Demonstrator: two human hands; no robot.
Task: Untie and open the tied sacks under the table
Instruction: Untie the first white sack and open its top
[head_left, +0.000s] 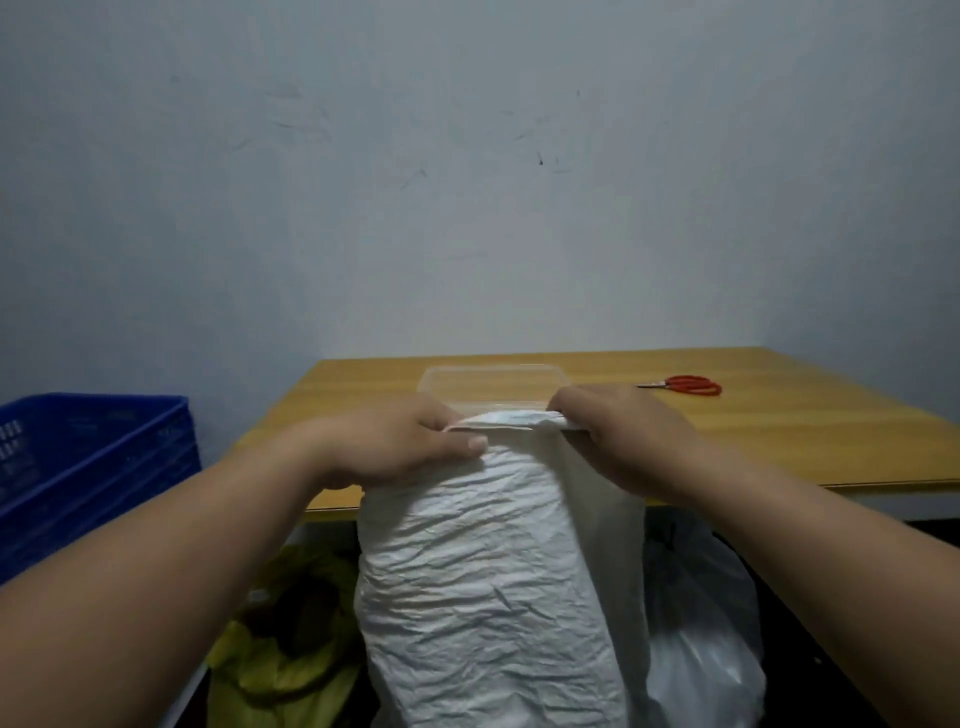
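Sacks sit three in number at the front of the bench (779, 415). A tall white woven sack (488, 582) stands upright in the middle, its top raised above the bench edge and its base cut off by the bottom of the frame. A yellow sack (280, 649) slumps to its left and a translucent white plastic sack (701, 623) to its right. Both lie low in the shadow under the bench, partly hidden by the woven sack and the forearms, so whether they are tied cannot be told.

The grey wall (467, 182) fills the upper half of the view and carries a few dark scuff marks. The wooden bench top runs off the right edge. One blue plastic crate (88, 467) stands at the left, cut off by the frame. The pale marks on its side are too blurred to read.

Two bare hands hold the folded top edge of the woven sack. The left hand (395, 447) grips the left end, thumb lying along the front and the fingers (441, 415) curled over the back. The right hand (618, 431) pinches the right end, its fingertips hidden behind the fold.

One clear plastic container (493, 382) lies on the bench just behind the hands, its near side hidden by them. One pair of red-handled scissors (691, 385) lies further right on the bench, well apart from the sack. No readable writing shows on anything.
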